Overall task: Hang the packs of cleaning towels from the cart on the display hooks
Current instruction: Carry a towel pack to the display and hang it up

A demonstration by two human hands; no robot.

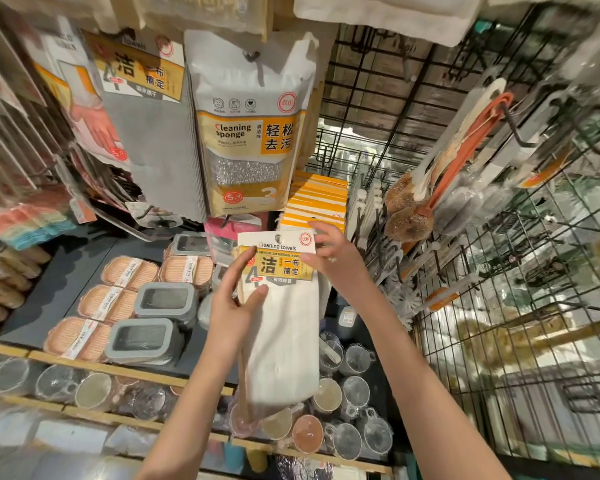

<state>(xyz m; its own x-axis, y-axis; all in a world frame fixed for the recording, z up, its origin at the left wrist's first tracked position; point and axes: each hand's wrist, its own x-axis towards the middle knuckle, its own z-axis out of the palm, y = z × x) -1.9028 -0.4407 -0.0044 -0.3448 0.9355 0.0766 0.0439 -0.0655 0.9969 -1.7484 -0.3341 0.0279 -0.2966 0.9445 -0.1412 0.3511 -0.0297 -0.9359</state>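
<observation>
Both hands' grip, left hand (234,299) and right hand (336,261), holds white pack (279,306) labelled "Cleaning towels".

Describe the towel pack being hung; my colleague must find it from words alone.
Start at the big hanging Cleaning sponge bag. Directly below it, both hands hold the cleaning towels pack. Unlike the grey towel pack up left, its cloth is cream-white.

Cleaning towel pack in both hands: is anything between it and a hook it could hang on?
The cleaning towel pack, gripped by the left hand and right hand, sits just before the row of yellow-headed packs. Its hole appears to have metal in it, so it may already be on a hook; nothing visibly blocks it.
</observation>
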